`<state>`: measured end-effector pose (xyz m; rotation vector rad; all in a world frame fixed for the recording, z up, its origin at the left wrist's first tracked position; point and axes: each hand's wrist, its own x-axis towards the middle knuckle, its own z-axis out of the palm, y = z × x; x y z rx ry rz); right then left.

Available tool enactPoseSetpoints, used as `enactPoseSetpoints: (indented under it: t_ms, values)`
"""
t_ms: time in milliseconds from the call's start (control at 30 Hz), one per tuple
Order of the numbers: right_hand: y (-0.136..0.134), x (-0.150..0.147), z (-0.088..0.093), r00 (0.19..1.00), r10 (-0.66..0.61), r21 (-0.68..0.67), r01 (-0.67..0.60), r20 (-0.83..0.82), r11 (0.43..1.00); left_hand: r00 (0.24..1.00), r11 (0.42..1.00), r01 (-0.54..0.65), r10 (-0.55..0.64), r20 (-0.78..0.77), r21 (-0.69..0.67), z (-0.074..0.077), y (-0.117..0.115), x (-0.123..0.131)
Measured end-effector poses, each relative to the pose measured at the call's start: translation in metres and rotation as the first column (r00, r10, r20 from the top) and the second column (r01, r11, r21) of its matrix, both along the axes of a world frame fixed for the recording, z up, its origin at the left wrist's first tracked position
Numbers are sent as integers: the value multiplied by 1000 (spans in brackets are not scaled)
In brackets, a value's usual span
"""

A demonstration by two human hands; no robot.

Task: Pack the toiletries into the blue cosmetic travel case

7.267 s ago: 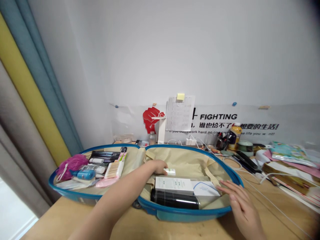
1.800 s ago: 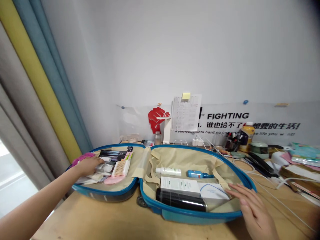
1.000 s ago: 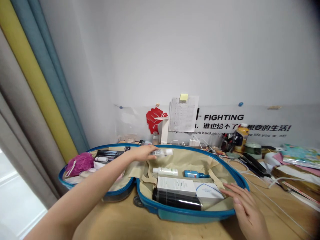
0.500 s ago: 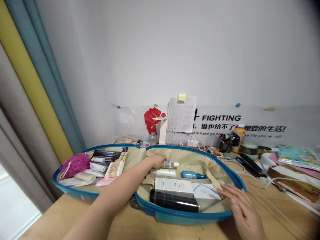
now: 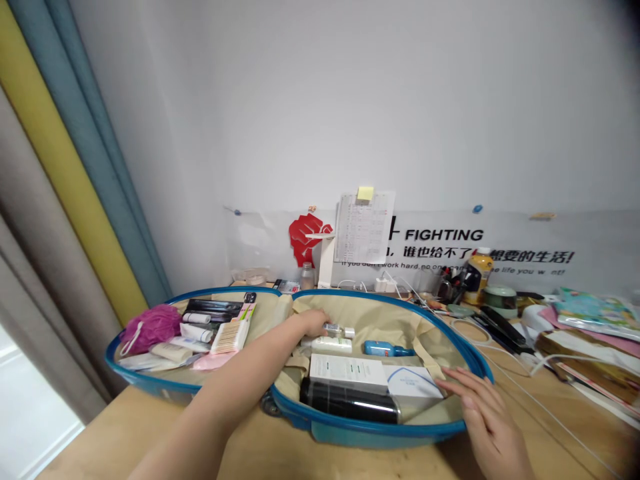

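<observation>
An open blue suitcase [image 5: 395, 437] with a beige lining lies on the wooden table. My left hand [image 5: 314, 323] reaches into its right half, fingers closed around the end of a small clear bottle [image 5: 340, 331]. Just in front of that lie a white bottle [image 5: 331, 345], a blue bottle [image 5: 387, 349], a white box [image 5: 349, 372], a second white box [image 5: 413, 383] and a black cylinder [image 5: 350, 402]. My right hand [image 5: 487, 410] rests with spread fingers over the suitcase's right rim, fingertips near the second box, holding nothing.
The left suitcase half holds a purple bath puff [image 5: 151, 328], tubes, black packs and a pack of cotton swabs [image 5: 230, 337]. Cables, a yellow bottle [image 5: 477, 275], pens and packets crowd the table at the right. A white stand [image 5: 326, 261] is behind the suitcase.
The small clear bottle has shifted slightly left with my left hand. My right hand has stayed nearly still on the rim.
</observation>
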<state>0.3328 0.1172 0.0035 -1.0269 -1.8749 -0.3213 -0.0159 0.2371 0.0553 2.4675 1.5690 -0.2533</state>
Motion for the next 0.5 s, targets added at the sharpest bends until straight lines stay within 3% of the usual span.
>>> enactPoseSetpoints:
  t_ms: [367, 500]
  values:
    - [2, -3, -2, 1000, 4, 58, -3, -21, 998, 999, 996, -53, 53, 5, 78, -2, -4, 7]
    - [3, -2, 0, 1000, 17, 71, -15, -20, 997, 997, 992, -75, 73, 16, 103, 6, -12, 14]
